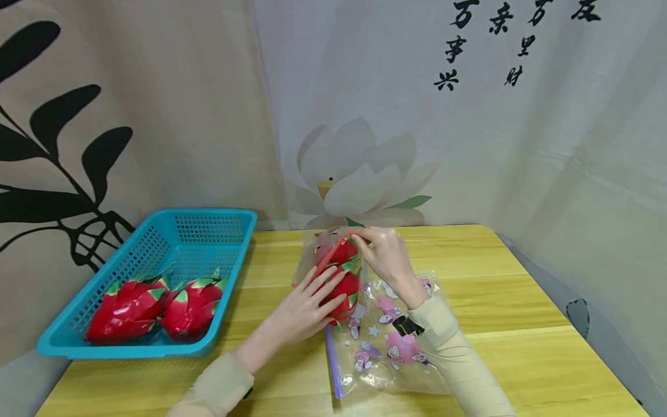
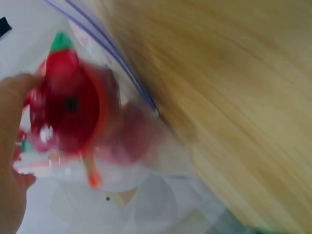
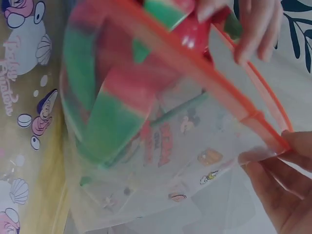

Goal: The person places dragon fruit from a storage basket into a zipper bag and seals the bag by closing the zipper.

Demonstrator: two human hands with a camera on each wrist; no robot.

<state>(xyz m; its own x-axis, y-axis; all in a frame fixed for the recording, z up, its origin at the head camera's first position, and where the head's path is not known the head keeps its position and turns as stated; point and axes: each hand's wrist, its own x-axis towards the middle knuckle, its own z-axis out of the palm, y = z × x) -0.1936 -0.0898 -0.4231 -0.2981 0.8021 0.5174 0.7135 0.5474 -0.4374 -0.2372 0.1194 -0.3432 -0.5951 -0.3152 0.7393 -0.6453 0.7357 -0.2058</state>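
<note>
My right hand (image 1: 385, 258) pinches the orange-red rim of a clear printed zip bag (image 3: 190, 156) between thumb and fingers. A red dragon fruit with green-tipped scales (image 3: 122, 92) shows through the film. Another dragon fruit (image 2: 73, 107) is at the bag's mouth, blurred in the left wrist view. My left hand (image 1: 304, 307) rests on that fruit with its fingers spread and fairly straight. Under the right forearm lies a second, purple-zipped clear bag (image 1: 375, 353) printed with pink cartoon figures, flat on the table.
At the left, a blue plastic basket (image 1: 242, 243) holds two more dragon fruits (image 1: 127, 310). The wooden table (image 1: 521, 347) ends at a printed curtain (image 1: 547, 145) behind and along the right side.
</note>
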